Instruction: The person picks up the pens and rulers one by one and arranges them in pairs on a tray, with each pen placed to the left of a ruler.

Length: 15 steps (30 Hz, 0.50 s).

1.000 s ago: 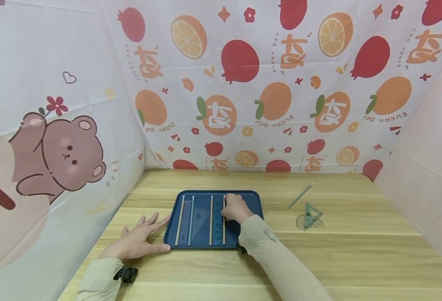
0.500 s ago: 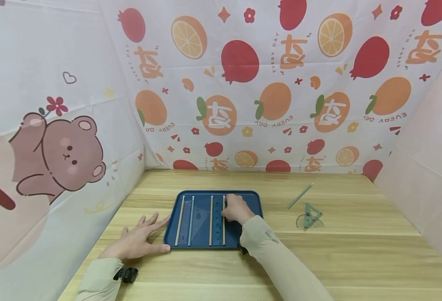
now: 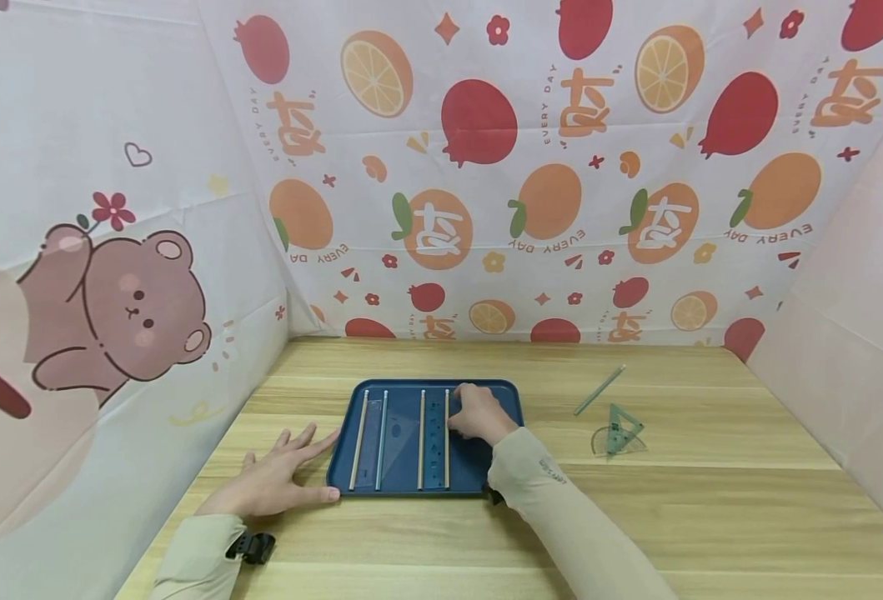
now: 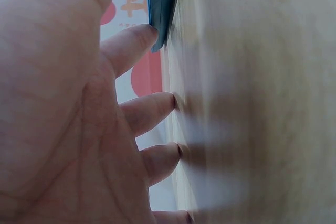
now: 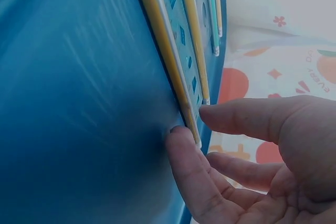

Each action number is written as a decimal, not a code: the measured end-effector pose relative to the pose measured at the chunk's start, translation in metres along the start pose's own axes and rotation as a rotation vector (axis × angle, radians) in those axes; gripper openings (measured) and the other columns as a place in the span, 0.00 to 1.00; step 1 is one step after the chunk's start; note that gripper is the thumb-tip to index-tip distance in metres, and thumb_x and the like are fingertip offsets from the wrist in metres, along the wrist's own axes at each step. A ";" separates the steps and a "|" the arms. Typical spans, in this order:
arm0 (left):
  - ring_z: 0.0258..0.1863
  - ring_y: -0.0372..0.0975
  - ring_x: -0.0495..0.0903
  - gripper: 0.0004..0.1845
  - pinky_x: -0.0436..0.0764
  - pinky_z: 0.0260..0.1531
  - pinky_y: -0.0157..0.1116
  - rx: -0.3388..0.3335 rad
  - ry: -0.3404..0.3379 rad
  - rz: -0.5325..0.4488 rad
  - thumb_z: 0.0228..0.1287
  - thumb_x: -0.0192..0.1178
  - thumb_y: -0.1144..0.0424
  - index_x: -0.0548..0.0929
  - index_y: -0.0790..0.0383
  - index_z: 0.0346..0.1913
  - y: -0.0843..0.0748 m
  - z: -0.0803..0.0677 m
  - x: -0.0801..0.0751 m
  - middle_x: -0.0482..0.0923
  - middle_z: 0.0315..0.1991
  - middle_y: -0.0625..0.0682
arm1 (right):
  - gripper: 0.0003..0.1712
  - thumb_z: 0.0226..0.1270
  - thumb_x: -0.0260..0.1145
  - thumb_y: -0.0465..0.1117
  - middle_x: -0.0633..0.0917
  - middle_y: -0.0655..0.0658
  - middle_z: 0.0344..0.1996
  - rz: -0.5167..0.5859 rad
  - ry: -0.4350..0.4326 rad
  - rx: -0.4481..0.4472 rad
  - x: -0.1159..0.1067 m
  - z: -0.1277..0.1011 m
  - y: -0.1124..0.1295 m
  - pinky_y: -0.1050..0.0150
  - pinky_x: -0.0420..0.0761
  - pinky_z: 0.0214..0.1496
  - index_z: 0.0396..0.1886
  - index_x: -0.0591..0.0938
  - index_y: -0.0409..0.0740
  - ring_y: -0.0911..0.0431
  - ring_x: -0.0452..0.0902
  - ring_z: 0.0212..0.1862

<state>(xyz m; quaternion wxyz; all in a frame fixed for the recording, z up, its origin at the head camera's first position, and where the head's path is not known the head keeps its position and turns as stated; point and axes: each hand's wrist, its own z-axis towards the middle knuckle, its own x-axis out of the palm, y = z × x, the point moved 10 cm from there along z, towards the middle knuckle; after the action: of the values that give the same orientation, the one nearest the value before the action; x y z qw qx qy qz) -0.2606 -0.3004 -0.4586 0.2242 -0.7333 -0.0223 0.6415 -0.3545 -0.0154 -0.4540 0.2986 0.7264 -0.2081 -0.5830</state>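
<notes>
A dark blue tray (image 3: 473, 477) lies on the table. Spread on the tabletop, my left hand (image 3: 276, 481) touches the tray's left edge with index finger and thumb. My right hand (image 3: 480, 414) hovers over the tray's right half. In the right wrist view, its thumb and index finger stand apart around the eraser end of a yellow pencil (image 5: 168, 45), without gripping it. Left of that pencil lie a blue ruler (image 3: 433, 454), another yellow pencil (image 3: 422, 450), a clear set square (image 3: 402, 433), a green pencil (image 3: 382, 442), a clear ruler (image 3: 369, 446) and a third yellow pencil (image 3: 359, 442).
Right of the tray, a green pencil (image 3: 600, 390) lies slanted on the wooden table (image 3: 711, 500). Closer in, a green set square (image 3: 623, 432) overlaps a clear protractor (image 3: 639, 446). Printed cloth (image 3: 479, 121) hangs behind the table, with cloth at both sides too.
My right hand has let go of the rightmost yellow pencil and shifted slightly right, its fingers parting. That pencil now lies straight beside the blue ruler. My left hand has stayed still.
</notes>
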 end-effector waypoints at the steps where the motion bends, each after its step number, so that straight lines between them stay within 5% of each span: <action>1: 0.78 0.82 0.50 0.54 0.47 0.58 0.92 0.000 0.001 0.001 0.60 0.71 0.28 0.65 0.46 0.84 0.000 0.000 0.000 0.54 0.84 0.72 | 0.33 0.74 0.72 0.35 0.84 0.31 0.63 -0.003 -0.001 -0.002 -0.001 0.000 -0.001 0.60 0.89 0.39 0.75 0.75 0.35 0.55 0.87 0.31; 11: 0.79 0.82 0.49 0.54 0.46 0.58 0.92 -0.006 0.006 -0.002 0.60 0.71 0.28 0.65 0.45 0.85 0.001 0.001 0.001 0.54 0.84 0.72 | 0.33 0.73 0.75 0.40 0.87 0.35 0.62 -0.060 -0.028 -0.050 -0.023 -0.008 -0.009 0.48 0.89 0.56 0.73 0.77 0.38 0.54 0.87 0.39; 15: 0.79 0.82 0.49 0.54 0.46 0.58 0.92 -0.006 0.006 -0.001 0.60 0.71 0.28 0.65 0.45 0.85 0.000 0.000 0.001 0.54 0.84 0.72 | 0.32 0.73 0.75 0.39 0.90 0.39 0.49 -0.063 -0.040 -0.070 -0.031 -0.009 -0.013 0.51 0.88 0.52 0.73 0.78 0.38 0.54 0.83 0.38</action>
<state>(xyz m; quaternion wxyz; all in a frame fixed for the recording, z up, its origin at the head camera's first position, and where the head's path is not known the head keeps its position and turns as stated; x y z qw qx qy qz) -0.2608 -0.3006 -0.4593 0.2226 -0.7358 -0.0239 0.6391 -0.3535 0.0164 -0.4392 0.3013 0.7099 -0.1705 -0.6134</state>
